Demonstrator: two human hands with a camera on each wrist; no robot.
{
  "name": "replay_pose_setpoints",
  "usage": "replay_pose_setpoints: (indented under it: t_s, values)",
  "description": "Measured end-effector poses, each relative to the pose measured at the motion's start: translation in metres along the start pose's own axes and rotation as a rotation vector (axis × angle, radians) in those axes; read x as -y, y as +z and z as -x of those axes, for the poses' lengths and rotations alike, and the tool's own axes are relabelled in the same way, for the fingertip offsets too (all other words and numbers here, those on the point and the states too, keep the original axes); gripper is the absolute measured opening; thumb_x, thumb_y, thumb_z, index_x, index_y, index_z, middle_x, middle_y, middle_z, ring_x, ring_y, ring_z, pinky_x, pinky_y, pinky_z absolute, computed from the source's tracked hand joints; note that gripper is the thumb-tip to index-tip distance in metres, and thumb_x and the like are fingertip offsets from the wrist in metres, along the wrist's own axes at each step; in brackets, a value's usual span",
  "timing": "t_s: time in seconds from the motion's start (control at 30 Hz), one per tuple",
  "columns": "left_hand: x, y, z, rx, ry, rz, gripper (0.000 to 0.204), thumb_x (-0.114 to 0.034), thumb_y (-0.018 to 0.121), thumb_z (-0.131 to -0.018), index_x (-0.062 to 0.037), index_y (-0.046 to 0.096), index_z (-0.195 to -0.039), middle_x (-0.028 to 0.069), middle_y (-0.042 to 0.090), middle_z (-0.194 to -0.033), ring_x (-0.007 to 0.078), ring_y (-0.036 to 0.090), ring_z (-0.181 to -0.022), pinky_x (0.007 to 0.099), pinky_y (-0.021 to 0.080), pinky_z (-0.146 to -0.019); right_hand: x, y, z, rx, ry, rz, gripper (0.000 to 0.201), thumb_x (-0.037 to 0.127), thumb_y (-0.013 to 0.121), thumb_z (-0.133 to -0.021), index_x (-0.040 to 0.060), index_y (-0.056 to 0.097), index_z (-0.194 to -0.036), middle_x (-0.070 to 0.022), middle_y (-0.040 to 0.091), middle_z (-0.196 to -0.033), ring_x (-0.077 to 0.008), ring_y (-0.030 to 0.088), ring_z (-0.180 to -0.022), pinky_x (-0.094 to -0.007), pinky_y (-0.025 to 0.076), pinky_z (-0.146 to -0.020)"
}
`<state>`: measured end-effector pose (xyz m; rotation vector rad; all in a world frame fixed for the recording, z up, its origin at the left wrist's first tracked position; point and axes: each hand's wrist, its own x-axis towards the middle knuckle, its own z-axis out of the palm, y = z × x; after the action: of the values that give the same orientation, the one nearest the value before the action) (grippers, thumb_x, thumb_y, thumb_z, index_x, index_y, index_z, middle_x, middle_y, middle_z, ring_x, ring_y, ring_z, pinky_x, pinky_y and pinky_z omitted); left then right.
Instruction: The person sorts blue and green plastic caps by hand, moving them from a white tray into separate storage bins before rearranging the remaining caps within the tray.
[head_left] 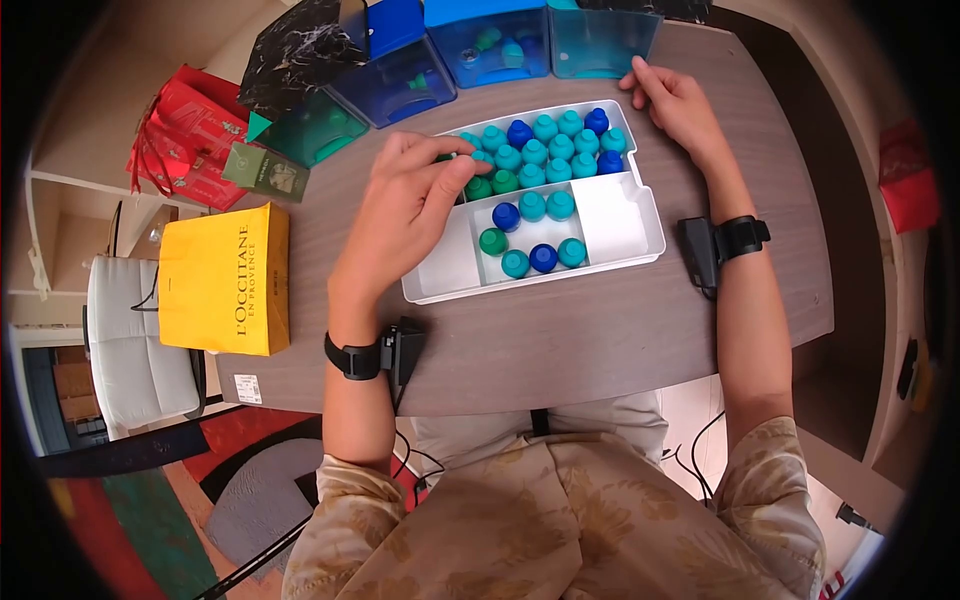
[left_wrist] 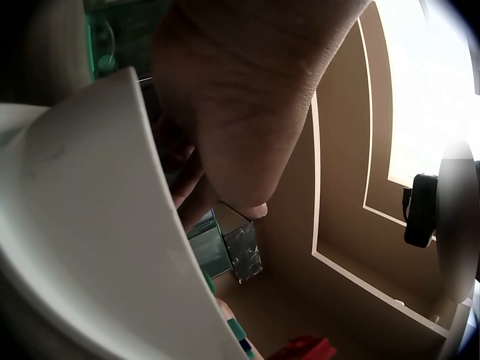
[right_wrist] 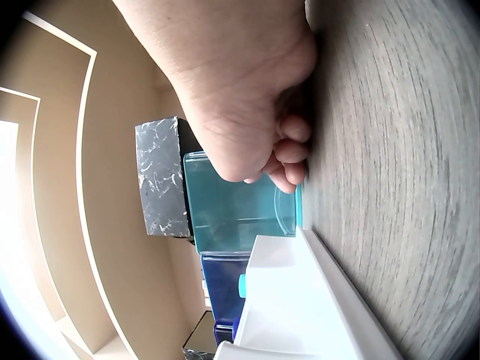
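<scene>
A white divided tray (head_left: 620, 222) lies on the table, holding many small bottle-shaped pieces with rounded tops. Teal (head_left: 534, 151), dark blue (head_left: 520, 133) and green ones (head_left: 504, 181) crowd its rear compartment. In the front middle compartment sits a looser group, including a green piece (head_left: 493, 241). My left hand (head_left: 405, 195) reaches over the tray's left side, thumb and index fingertips close together at the rear pieces. Green shows between those fingers, but I cannot tell whether they pinch it. Beyond the tray's right end, my right hand (head_left: 680, 110) rests on the table, fingers loosely curled, near a teal bin (right_wrist: 232, 210).
Along the back edge stand two blue bins (head_left: 485, 55) and a green bin (head_left: 325, 130), with similar pieces inside. A black marbled box (head_left: 300, 50) rises behind the green bin. On the left are a yellow paper bag (head_left: 215, 280), a green carton (head_left: 265, 172) and a red bag (head_left: 180, 140).
</scene>
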<state>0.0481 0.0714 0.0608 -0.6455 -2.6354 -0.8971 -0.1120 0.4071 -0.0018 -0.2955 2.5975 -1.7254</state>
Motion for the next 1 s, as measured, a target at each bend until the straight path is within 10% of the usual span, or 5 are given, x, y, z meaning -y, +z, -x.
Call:
replay_pose_setpoints:
  t_s: [1.0]
  values:
    - [0.007,-0.019,-0.001,-0.123,-0.068,0.076,0.047,-0.028,0.045,-0.114,-0.0021,0.08,-0.096,0.0081,0.075,-0.107,0.0275,0.058,-0.104,0.0391,0.046,-0.097,0.003,0.0,0.001,0.008,0.018,-0.006,0.05,0.052,0.057,-0.109,0.008,0.079,-0.099,0.0052,0.063,-0.075,-0.0049,0.048,-0.062,-0.0237,0.04,-0.057]
